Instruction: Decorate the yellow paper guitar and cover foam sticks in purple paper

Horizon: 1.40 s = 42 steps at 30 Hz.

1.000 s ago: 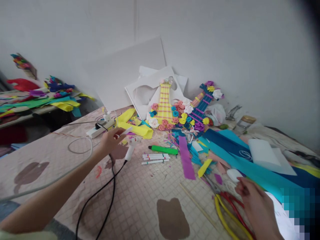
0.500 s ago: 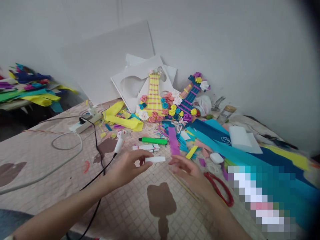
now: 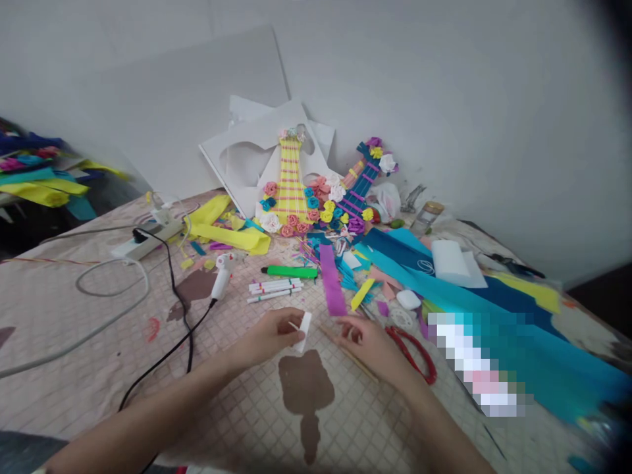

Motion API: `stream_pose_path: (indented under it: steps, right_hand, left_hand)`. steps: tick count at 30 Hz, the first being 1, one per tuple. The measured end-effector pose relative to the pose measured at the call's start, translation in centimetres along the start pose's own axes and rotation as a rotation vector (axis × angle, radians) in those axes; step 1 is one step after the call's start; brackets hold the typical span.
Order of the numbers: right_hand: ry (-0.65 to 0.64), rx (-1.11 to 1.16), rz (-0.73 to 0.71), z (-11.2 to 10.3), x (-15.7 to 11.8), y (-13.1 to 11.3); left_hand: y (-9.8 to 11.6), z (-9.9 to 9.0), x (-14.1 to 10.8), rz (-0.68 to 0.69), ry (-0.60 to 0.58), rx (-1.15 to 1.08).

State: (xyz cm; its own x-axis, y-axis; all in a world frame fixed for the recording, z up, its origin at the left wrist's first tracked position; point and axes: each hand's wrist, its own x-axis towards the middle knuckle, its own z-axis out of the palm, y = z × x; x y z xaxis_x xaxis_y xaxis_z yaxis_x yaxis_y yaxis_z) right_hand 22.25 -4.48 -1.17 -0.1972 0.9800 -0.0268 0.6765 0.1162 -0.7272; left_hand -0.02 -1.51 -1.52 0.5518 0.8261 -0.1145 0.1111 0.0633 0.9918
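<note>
My left hand (image 3: 269, 337) pinches a small white strip (image 3: 305, 331) between thumb and fingers, held upright and tilted above the quilted tablecloth. To its right, my right hand (image 3: 369, 342) has its fingers curled near a thin wooden stick (image 3: 359, 364) on the table; whether the fingertips hold anything is too small to tell. Beyond my left hand lie several white sticks with coloured bands (image 3: 274, 288) and a green cutter (image 3: 291, 271). A purple paper strip (image 3: 332, 280) lies beyond my right hand.
A white glue gun (image 3: 223, 276) with a black cable and a power strip (image 3: 143, 242) are at the left. Two flower-trimmed guitar shapes (image 3: 290, 178) stand at the back. Red-handled scissors (image 3: 415, 355) and blue crepe paper (image 3: 474, 322) lie at the right.
The white strip in my left hand has turned from level to nearly upright. My right hand's fingers have curled in more. The whole view has shifted to the right.
</note>
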Motion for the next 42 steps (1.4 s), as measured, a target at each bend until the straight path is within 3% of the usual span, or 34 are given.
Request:
stream_pose_path:
  steps: [5,10,15,21,27,34,42]
  right_hand:
    - [-0.006,-0.181,0.023,0.3,-0.5,1.3]
    - [0.027,-0.283,-0.006,0.5,1.1,1.0]
    - [0.031,-0.328,-0.131,1.2,6.1,-0.6]
    - [0.006,-0.381,-0.284,3.2,14.0,-1.9]
    - [-0.042,-0.286,-0.298,4.2,17.4,-0.7]
    - [0.036,0.158,-0.184,2.4,17.5,0.1]
    - [-0.052,0.776,-0.089,-0.6,11.8,-1.2]
  left_hand:
    - [-1.1,-0.8,-0.7,-0.063,0.047,-0.11]
    - [-1.2,-2.5,-2.2,-0.099,0.142,-0.16]
    - [-2.1,-3.5,-3.6,-0.095,0.234,-0.175]
    - [-1.9,-2.4,-6.7,-0.078,0.348,-0.167]
    - [-3.0,-2.7,-10.1,-0.073,0.495,-0.187]
    - [-3.5,-3.7,-10.9,-0.131,0.568,-0.234]
    - [-0.9,-3.7,-9.0,-0.088,0.469,-0.197]
